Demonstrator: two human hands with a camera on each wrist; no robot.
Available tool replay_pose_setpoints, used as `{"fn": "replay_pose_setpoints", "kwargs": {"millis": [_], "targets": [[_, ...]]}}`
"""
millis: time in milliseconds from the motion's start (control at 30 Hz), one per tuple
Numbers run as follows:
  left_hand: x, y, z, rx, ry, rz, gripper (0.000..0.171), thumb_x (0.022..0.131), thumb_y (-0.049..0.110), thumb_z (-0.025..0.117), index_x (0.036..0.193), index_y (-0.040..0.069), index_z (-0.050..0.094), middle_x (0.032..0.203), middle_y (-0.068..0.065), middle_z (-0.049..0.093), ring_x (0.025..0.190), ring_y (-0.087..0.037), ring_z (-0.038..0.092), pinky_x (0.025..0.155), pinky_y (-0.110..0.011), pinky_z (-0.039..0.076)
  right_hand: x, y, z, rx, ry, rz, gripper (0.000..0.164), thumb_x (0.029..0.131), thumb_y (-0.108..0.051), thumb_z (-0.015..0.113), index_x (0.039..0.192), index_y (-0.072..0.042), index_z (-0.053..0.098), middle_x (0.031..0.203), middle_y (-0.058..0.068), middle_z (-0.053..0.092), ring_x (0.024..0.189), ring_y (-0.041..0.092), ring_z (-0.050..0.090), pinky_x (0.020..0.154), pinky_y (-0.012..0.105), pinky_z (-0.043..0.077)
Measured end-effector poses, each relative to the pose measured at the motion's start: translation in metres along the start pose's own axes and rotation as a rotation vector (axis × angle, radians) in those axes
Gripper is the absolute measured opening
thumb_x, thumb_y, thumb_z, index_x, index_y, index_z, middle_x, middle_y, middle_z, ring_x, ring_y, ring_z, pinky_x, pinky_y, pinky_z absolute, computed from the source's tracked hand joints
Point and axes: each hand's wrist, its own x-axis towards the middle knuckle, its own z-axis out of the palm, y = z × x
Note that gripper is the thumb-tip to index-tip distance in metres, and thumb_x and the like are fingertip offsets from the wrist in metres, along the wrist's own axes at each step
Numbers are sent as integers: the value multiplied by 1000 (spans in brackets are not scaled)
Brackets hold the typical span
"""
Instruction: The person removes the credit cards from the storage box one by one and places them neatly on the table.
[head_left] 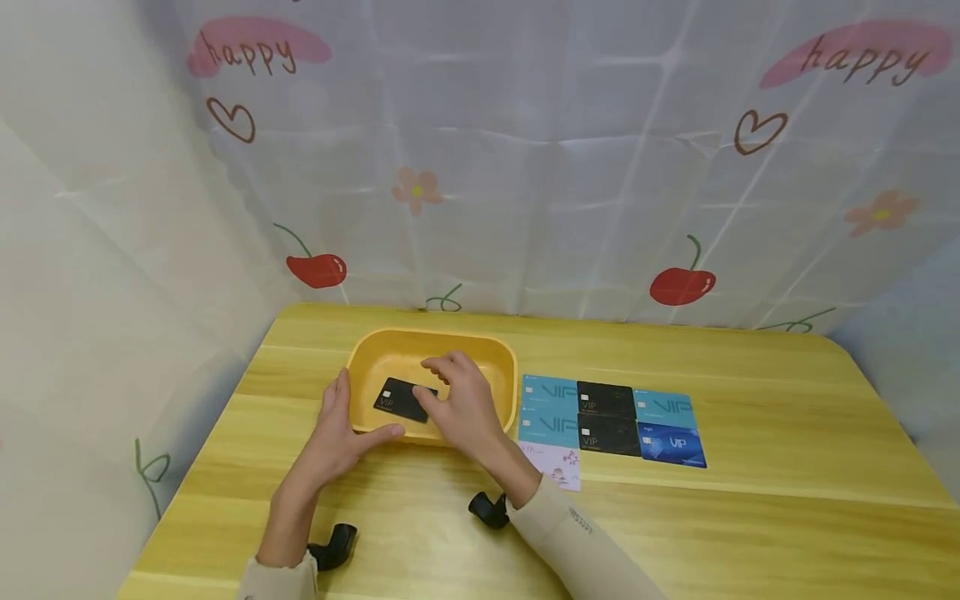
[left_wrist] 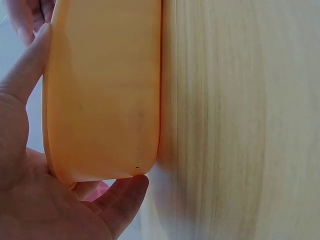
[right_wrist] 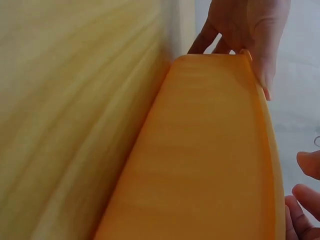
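Observation:
My left hand [head_left: 337, 433] grips the left end of a yellow plastic basin [head_left: 375, 358], thumb over the front rim and fingers against the outer wall. The left wrist view shows those fingers under the corner of the basin wall [left_wrist: 105, 100]. A black VIP card [head_left: 401, 402] lies inside the basin, towards its left front. Over the basin hovers my right hand [head_left: 465, 408], thumb and fingers spread apart. Its thumb overlaps the card's right end in the head view. In the right wrist view only a few right fingertips [right_wrist: 305, 195] show beyond the rim.
Right of the basin, cards lie in rows: teal cards [head_left: 547, 427], black cards [head_left: 609, 435], a blue card [head_left: 671, 444] and a pale floral card [head_left: 555, 467] partly behind the right forearm. Black wrist mounts [head_left: 491, 510] sit by the sleeves. A printed curtain [head_left: 525, 208] hangs behind the table.

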Motion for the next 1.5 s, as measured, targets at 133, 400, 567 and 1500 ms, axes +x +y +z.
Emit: {"fn": "replay_pose_setpoints", "kwargs": {"millis": [133,400,567,1500], "targets": [[-1,-1,1,0,-5,-5,129,78,49,81,154,-3,-10,157,-27,0,143,-45,11,111,-61,19,12,1,7,-16,-41,33,31,88,-16,75,116,-2,70,103,9,61,93,26,58,77,35,48],[0,-1,1,-4,-11,3,129,79,48,81,154,-3,-11,157,-28,-1,143,-46,10,111,-61,20,27,3,22,-246,-205,70,42,88,-26,77,122,-4,68,108,9,59,95,20,54,78,27,48],[0,1,3,-19,-18,8,128,79,47,81,155,-2,-11,157,-27,-1,143,-45,11,111,-61,20,26,10,32,-362,-259,70,48,86,-32,78,123,-4,68,108,6,57,98,19,51,82,26,47],[2,-1,-2,2,-27,3,128,81,47,80,154,-2,-12,158,-27,-4,144,-45,8,111,-62,18,29,16,48,-550,-466,264,49,78,-45,83,112,-11,72,102,5,51,92,21,41,78,34,36]]}}
